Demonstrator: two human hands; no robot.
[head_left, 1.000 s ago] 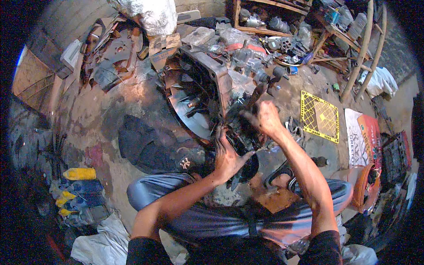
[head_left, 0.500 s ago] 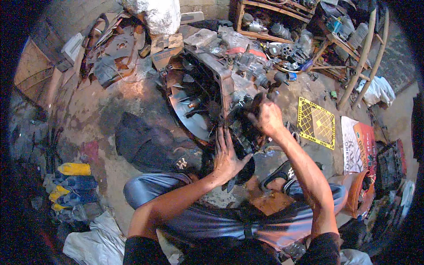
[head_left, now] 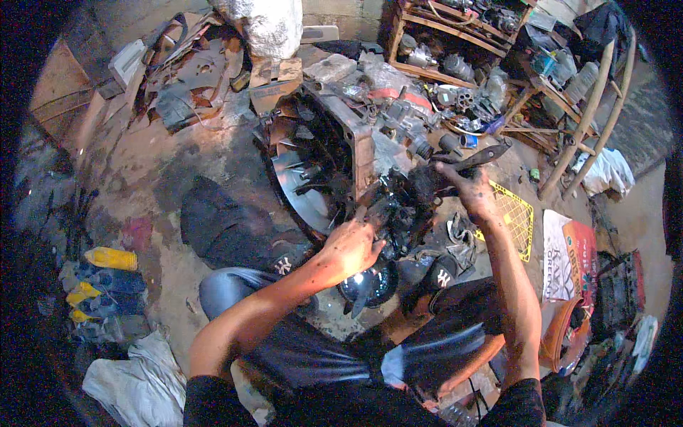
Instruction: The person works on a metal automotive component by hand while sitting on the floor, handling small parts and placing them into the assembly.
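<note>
A metal housing (head_left: 361,153) with a dark hollow interior and a curved shiny plate (head_left: 299,192) stands before me. My left hand (head_left: 347,245) is at its lower front, fingers bent over a greasy dark assembly (head_left: 391,210); exactly what they grip is hidden. Just below lies a glossy black rounded part (head_left: 377,281). My right hand (head_left: 473,191), right of the housing, has its blackened fingers closed on a dark long-handled tool (head_left: 484,154) at the top of that assembly.
Cardboard (head_left: 274,75), piled metal parts (head_left: 416,124), wooden shelves (head_left: 448,21) and leaning poles (head_left: 583,135) are behind. A yellow crate panel (head_left: 514,220), printed sack (head_left: 558,252) and orange container (head_left: 558,334) are right; bottles (head_left: 110,260) and dark cloth (head_left: 213,220) are left.
My left hand has turned and its fingers have bent over the assembly. My right hand has moved rightward, and the long tool now shows above it. The view and my legs have shifted.
</note>
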